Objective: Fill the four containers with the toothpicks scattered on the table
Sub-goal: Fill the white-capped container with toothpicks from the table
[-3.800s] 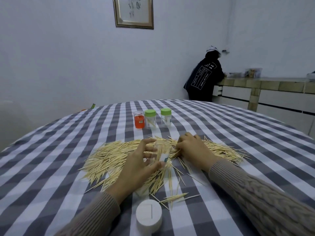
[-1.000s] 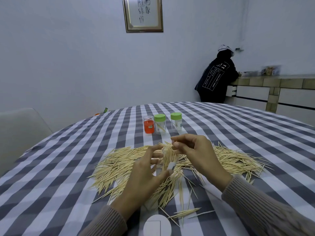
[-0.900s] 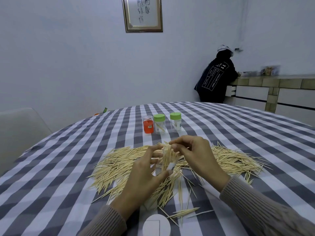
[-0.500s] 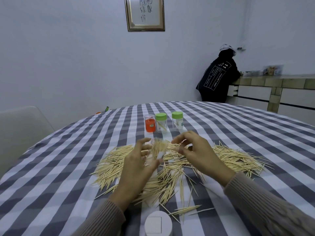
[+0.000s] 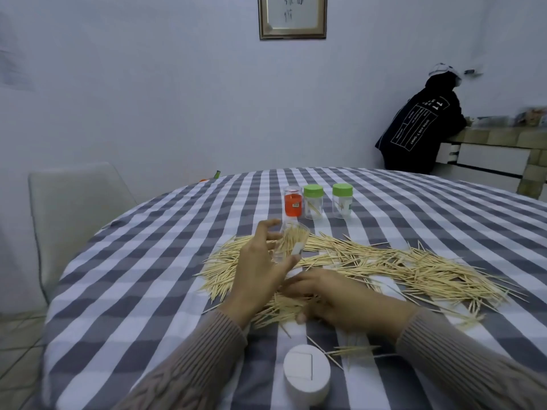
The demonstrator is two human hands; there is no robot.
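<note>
- Since half a second earlier, the right hand had dropped from beside the jar's mouth down onto the toothpicks at the near edge of the pile, and the left hand had carried the clear container a little farther out over the pile.
- That clear container was tilted, its open mouth towards the far side, with a bundle of toothpicks showing inside it.
- The left hand's fingers and thumb were curled round the container, gripping it above the pile.
- The right hand lay palm down on the toothpicks, fingers pointing left and loosely bent; whether they pinched any sticks could not be told.
- Most of the toothpicks lay in a broad scattered heap across the middle of the desk, stretching well to the right, and a few loose ones lay nearer the person.
- Beyond the pile stood three more containers in a row: an orange one without a cap, then two clear ones with green caps, each holding only a few sticks.
- A white round lid sat on the near edge of the desk, between the two sleeves.
- The desk wore a grey and white checked cloth.
- A pale chair stood at the left, a framed picture hung on the wall, and another person in a dark jacket leaned at a tiled counter far right.
</note>
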